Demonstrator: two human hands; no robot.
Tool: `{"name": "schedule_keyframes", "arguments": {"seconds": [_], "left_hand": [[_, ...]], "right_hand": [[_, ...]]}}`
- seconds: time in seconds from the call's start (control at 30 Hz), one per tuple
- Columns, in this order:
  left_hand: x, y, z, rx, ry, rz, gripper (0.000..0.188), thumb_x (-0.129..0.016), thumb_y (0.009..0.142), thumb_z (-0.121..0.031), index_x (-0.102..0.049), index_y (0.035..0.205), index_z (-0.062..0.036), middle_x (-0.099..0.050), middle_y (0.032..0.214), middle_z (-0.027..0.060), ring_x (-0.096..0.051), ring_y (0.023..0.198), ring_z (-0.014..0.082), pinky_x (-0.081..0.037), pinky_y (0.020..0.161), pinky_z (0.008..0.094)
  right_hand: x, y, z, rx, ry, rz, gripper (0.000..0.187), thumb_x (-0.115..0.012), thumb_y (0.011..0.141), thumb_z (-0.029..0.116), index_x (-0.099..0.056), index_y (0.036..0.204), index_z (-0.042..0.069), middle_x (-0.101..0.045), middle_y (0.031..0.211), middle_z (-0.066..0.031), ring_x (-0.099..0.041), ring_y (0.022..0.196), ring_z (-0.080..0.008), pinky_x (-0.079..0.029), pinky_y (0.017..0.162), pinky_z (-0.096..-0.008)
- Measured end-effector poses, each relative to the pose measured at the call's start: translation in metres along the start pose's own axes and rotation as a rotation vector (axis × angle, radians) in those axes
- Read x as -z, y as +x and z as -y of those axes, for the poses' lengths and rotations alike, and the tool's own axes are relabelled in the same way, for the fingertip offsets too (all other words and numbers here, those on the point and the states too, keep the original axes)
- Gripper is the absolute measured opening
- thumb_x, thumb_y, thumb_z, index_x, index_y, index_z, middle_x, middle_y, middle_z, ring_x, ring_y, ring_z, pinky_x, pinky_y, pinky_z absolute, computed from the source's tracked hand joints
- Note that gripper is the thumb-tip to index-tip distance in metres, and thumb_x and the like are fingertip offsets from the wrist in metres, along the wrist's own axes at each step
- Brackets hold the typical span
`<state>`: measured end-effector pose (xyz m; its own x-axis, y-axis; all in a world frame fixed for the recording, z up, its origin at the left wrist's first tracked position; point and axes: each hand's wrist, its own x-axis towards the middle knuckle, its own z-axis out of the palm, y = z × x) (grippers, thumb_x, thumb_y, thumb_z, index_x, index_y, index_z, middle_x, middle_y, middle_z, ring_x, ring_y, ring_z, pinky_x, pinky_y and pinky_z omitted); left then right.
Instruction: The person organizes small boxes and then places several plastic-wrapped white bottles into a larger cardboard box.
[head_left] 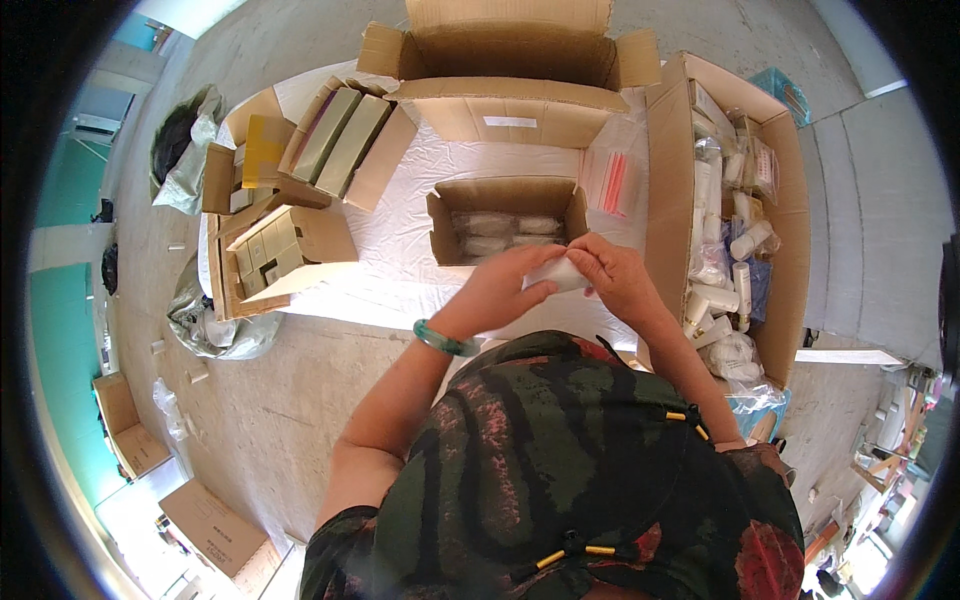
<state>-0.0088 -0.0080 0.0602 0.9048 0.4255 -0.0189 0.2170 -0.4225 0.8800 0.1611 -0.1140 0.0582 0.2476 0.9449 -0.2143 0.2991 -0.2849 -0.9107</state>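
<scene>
Both of my hands are closed around a small white cylindrical container (562,274), close in front of my body. My left hand (512,285), with a green bangle on its wrist, grips its left end. At the other end, the fingers of my right hand (612,276) pinch it near the top. My hands partly cover it, so its exact kind is hard to make out. Just beyond them stands a small open cardboard box (455,250) with several white items in clear wrapping (487,224) lying in rows inside.
A long carton (668,210) of white bottles and bagged items stands at the right. Flat bags with red edges (612,182) lie beside it. A large open carton (510,105) is at the back. Cartons of small boxes (270,255) fill the left of the white-covered table (385,255).
</scene>
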Motion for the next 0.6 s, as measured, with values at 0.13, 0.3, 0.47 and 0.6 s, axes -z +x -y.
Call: {"name": "schedule_keyframes", "arguments": {"seconds": [0.13,0.3,0.47,0.6], "left_hand": [[0.039,0.015,0.025,-0.02,0.086,-0.088,0.039,-0.063,0.079,-0.013,-0.055,0.117,-0.0035,-0.059,0.112,0.0137,-0.057,0.1,0.0249,-0.044,0.087,0.0332],[0.079,0.043,0.068,0.025,0.259,-0.174,0.038,-0.057,0.077,-0.01,-0.056,0.113,-0.0011,-0.058,0.103,0.0195,-0.057,0.095,0.0332,-0.045,0.085,0.0363],[0.038,0.058,0.133,0.043,0.578,0.136,0.029,-0.053,0.073,-0.004,-0.058,0.101,0.0,-0.058,0.099,0.0222,-0.055,0.096,0.037,-0.045,0.082,0.0424],[0.001,0.067,0.18,0.158,0.764,0.329,0.021,-0.052,0.073,-0.004,-0.06,0.091,-0.0004,-0.061,0.089,0.023,-0.059,0.086,0.0394,-0.049,0.073,0.0455]], "right_hand": [[-0.001,0.003,0.0,0.05,0.089,-0.139,0.024,-0.054,0.089,0.02,-0.055,0.108,0.003,-0.06,0.072,-0.0096,-0.057,0.062,-0.0144,-0.047,0.06,-0.0286],[0.004,0.001,-0.009,0.05,0.165,-0.232,0.025,-0.056,0.088,0.016,-0.056,0.11,0.005,-0.062,0.081,-0.0106,-0.058,0.071,-0.0138,-0.047,0.064,-0.0275],[-0.001,-0.013,-0.019,0.011,0.036,-0.205,0.024,-0.056,0.088,0.012,-0.056,0.111,0.003,-0.063,0.088,-0.0076,-0.059,0.074,-0.0124,-0.048,0.068,-0.0256],[-0.001,-0.023,-0.022,-0.029,0.032,-0.251,0.023,-0.055,0.087,0.01,-0.057,0.109,0.002,-0.062,0.087,-0.0077,-0.059,0.074,-0.013,-0.048,0.068,-0.0261]]}}
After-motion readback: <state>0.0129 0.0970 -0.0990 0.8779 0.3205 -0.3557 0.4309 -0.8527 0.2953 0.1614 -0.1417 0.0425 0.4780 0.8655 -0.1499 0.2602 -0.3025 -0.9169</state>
